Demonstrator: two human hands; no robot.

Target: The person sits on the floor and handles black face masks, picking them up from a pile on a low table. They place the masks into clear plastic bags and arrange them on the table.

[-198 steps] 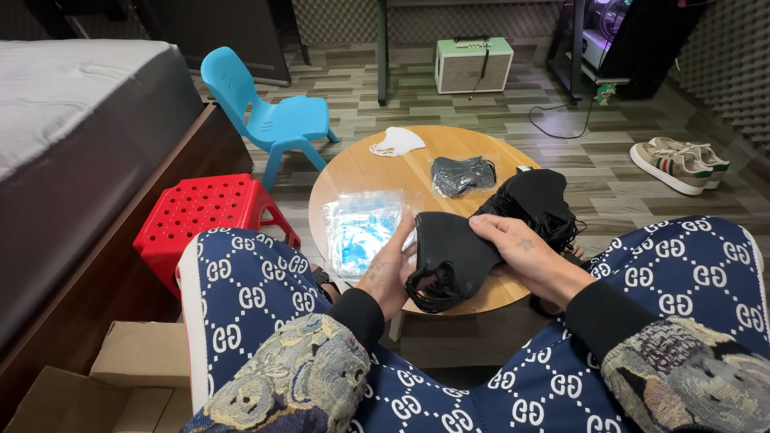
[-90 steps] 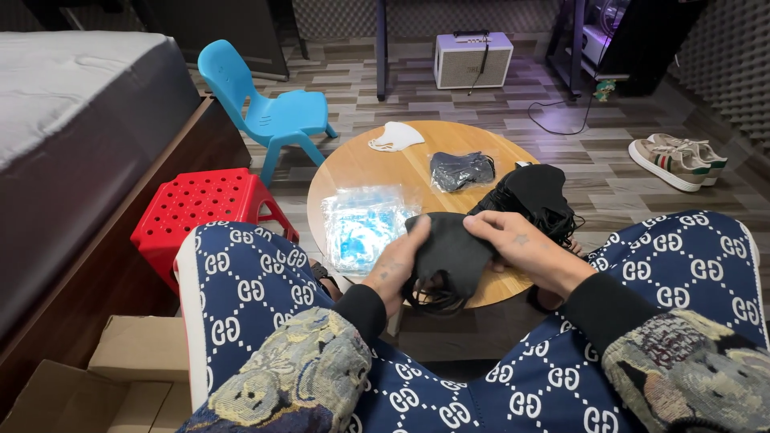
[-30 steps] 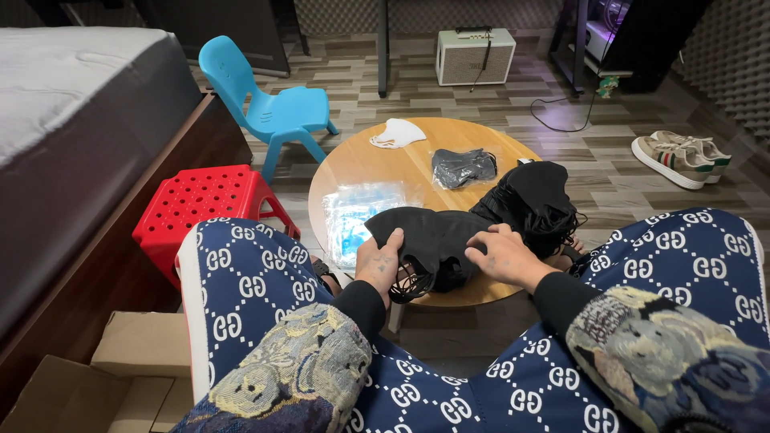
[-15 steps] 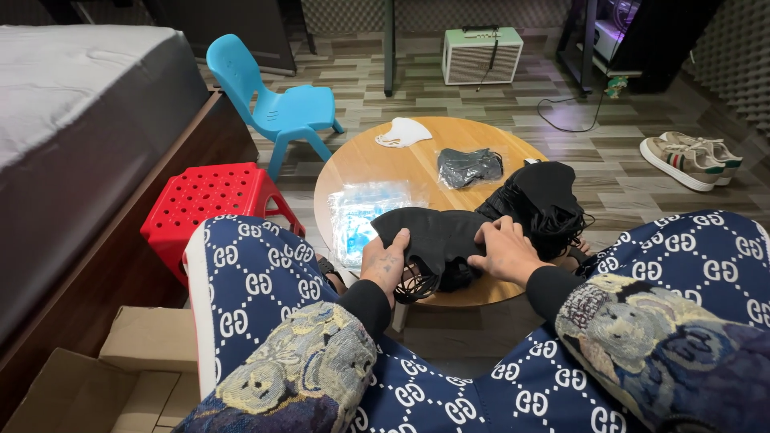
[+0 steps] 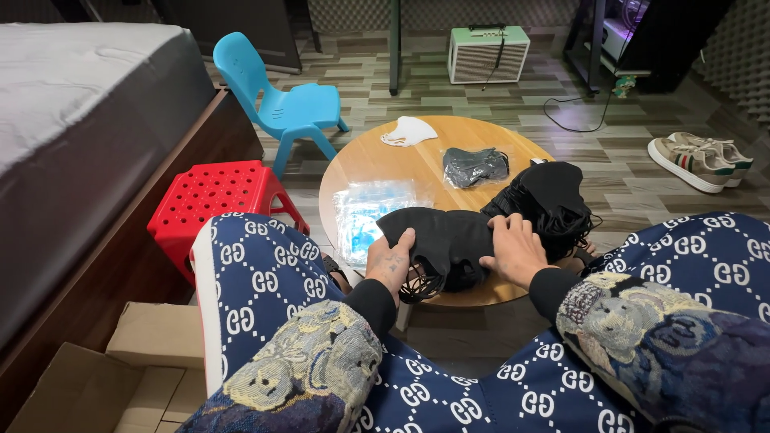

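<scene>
A round wooden table (image 5: 433,160) stands between my knees. Both hands rest on a stack of black face masks (image 5: 443,237) at its near edge. My left hand (image 5: 391,261) presses the stack's left end, thumb on top. My right hand (image 5: 513,250) lies flat on the right end, fingers spread. A bigger heap of black masks (image 5: 545,196) sits just behind my right hand. A clear plastic bag of pale blue masks (image 5: 365,215) lies left of the stack. A dark grey packet of masks (image 5: 475,167) and one white mask (image 5: 407,131) lie farther back.
A red plastic stool (image 5: 210,200) and a blue child's chair (image 5: 287,104) stand left of the table, beside a bed (image 5: 72,104). An open cardboard box (image 5: 112,377) is at lower left. A small amplifier (image 5: 487,53) and a pair of sneakers (image 5: 699,159) sit on the floor.
The black masks, held up between both hands earlier, have come down onto the table's near edge, and both hands now press flat on them.
</scene>
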